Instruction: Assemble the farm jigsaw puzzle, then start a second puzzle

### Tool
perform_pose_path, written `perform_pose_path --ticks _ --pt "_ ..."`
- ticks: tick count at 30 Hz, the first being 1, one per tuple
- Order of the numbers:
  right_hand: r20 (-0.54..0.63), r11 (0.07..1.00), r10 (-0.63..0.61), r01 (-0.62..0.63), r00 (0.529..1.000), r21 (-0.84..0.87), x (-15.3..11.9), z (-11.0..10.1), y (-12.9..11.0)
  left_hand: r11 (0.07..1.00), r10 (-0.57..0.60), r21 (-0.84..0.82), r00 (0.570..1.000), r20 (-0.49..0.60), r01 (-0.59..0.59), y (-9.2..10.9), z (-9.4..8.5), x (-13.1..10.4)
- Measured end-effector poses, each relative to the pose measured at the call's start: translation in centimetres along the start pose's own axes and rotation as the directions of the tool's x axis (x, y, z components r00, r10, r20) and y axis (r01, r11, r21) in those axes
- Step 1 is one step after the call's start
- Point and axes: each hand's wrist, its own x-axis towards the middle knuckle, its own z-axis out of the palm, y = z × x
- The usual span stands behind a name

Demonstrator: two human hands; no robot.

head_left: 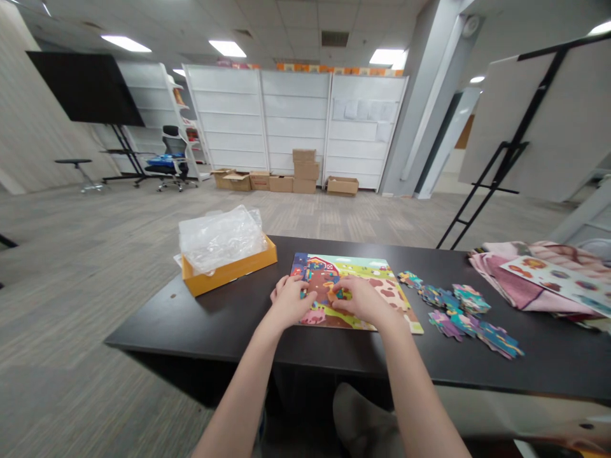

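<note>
A puzzle board [351, 266] with a colourful farm picture, a red barn and a spotted cow, lies flat on the black table. My left hand [292, 299] rests over the board's left side, thumb and fingers apart, its fingertips near the barn. Over the middle of the board, my right hand [361, 300] is pinched on a small puzzle piece [340, 294], mostly hidden by the fingers. Several loose puzzle pieces [470, 299] lie in overlapping heaps to the right of the board.
A yellow box [231, 270] holding clear plastic wrapping [222, 238] stands at the table's left end. Pink cloth [496, 280] with a printed sheet [558, 280] on it lies at the right. The black table's [200, 327] near edge runs below my forearms.
</note>
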Motion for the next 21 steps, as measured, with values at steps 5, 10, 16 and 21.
perform_pose_path --ticks 5,10,16,21 --pt "0.004 0.999 -0.029 0.029 1.000 0.032 -0.1 -0.1 0.1 0.998 -0.034 -0.057 0.998 -0.061 0.030 -0.8 0.5 0.9" --pt "-0.008 0.998 -0.040 0.041 0.999 0.055 -0.1 -0.1 -0.2 0.995 0.020 -0.100 0.998 -0.067 -0.026 -1.8 0.4 1.5" --pt "-0.012 0.999 -0.050 0.050 0.999 0.022 -0.3 -0.3 -1.1 0.989 0.033 -0.142 0.999 -0.033 -0.037 -1.8 -0.4 1.2" --pt "-0.022 0.997 -0.061 0.062 0.998 0.045 -0.4 -0.3 -1.6 0.994 0.030 -0.104 1.000 -0.002 -0.030 -1.8 -0.6 1.2"
